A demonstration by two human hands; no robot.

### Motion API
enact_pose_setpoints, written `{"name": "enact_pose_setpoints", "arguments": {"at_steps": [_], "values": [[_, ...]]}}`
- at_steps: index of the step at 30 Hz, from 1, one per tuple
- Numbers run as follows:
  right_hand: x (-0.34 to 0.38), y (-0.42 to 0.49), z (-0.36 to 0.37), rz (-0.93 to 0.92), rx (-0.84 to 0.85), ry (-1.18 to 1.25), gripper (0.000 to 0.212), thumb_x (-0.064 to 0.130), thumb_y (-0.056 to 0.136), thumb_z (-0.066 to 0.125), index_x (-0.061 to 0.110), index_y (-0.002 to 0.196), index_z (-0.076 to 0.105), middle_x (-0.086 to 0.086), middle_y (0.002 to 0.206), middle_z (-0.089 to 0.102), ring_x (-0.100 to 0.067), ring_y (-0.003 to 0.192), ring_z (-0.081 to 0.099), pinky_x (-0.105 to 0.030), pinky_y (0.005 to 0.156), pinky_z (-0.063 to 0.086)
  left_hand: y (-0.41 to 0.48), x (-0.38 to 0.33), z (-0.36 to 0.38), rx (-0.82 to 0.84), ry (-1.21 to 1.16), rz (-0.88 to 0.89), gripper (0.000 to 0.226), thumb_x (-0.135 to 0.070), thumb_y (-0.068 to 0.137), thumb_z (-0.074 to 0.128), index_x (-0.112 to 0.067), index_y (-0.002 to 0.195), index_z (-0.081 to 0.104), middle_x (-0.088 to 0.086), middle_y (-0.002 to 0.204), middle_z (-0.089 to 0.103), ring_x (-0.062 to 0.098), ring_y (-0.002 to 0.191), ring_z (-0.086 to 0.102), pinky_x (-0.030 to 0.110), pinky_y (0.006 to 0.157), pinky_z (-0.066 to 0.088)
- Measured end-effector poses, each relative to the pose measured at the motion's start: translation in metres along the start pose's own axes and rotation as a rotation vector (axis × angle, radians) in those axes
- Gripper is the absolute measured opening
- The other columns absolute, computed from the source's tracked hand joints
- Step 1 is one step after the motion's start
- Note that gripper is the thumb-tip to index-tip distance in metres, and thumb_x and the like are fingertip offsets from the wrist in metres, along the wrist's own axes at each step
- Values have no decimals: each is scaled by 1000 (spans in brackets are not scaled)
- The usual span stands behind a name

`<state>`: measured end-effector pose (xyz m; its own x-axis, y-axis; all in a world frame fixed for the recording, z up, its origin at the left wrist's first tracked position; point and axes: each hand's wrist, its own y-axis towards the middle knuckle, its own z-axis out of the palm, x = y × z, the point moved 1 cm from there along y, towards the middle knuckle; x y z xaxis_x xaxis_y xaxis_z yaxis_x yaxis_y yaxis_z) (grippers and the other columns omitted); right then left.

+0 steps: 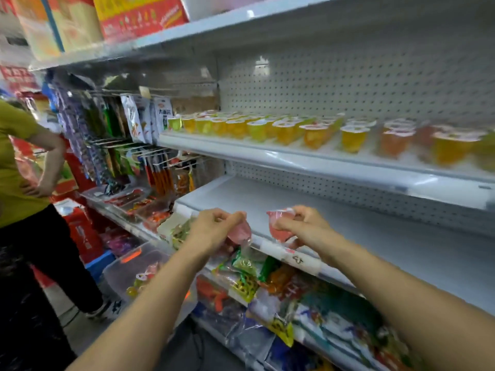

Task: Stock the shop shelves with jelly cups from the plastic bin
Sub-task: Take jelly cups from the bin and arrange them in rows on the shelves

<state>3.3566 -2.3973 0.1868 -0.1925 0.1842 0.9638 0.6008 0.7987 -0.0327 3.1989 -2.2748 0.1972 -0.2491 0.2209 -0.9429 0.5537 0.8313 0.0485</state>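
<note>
Right now the left hand (214,226) pinches a pink jelly cup (239,232), fingers curled round its top, and the right hand (302,223) grips a second pink cup (280,228) the same way. Both hang just over the front lip of the middle shelf (375,236). Both holds look light, so a slip would likely drop a cup onto the snack packets (246,279) below. Set too near the lip, a cup could tip off. The plastic bin (126,266) sits low to the left — yellow cups (284,129) line the shelf above.
</note>
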Motion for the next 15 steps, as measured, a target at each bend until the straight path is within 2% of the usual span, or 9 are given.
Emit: {"name": "enact_pose_setpoints", "arguments": {"at_steps": [2, 4, 7, 11, 15], "values": [[2, -30, -43, -36, -47, -41, 41, 27, 80, 73, 14, 115, 56, -9, 101, 67, -16, 69, 61, -26, 54, 46, -22, -25, 35, 59, -59, 35, 31, -33, 85, 72, -2, 84, 68, 11, 66, 66, 12, 43, 59, 17, 38, 41], [1, -62, -86, -59, -76, -85, 46, 33, 75, 74, 16, 115, 57, -5, 101, 66, -13, 69, 58, -23, 52, 43, -44, -47, 71, 114, -38, 78, 32, -34, 82, 74, -3, 85, 69, 11, 71, 69, 15, 51, 62, 23, 45, 48], [3, -112, -152, -101, -112, -122, 35, 27, 81, 73, 17, 110, 57, -2, 100, 66, -6, 69, 55, -13, 48, 37, -74, -77, 122, 179, 28, 157, 31, -39, 76, 78, -11, 87, 72, 9, 78, 73, 22, 67, 69, 31, 60, 58], [5, -176, -231, -130, -179, -159, 37, 23, 81, 73, 17, 114, 56, -2, 104, 67, -1, 68, 57, -7, 45, 37, -114, -122, 184, 224, 78, 290, 27, -43, 80, 74, -17, 85, 74, 5, 80, 73, 25, 72, 70, 34, 63, 58], [9, -230, -301, -138, -280, -174, 37, 18, 81, 74, 15, 114, 58, -2, 97, 69, 5, 55, 58, -6, 44, 37, -159, -177, 241, 267, 61, 411, 26, -40, 90, 62, -16, 85, 72, 3, 80, 71, 17, 62, 60, 30, 59, 51]]}}
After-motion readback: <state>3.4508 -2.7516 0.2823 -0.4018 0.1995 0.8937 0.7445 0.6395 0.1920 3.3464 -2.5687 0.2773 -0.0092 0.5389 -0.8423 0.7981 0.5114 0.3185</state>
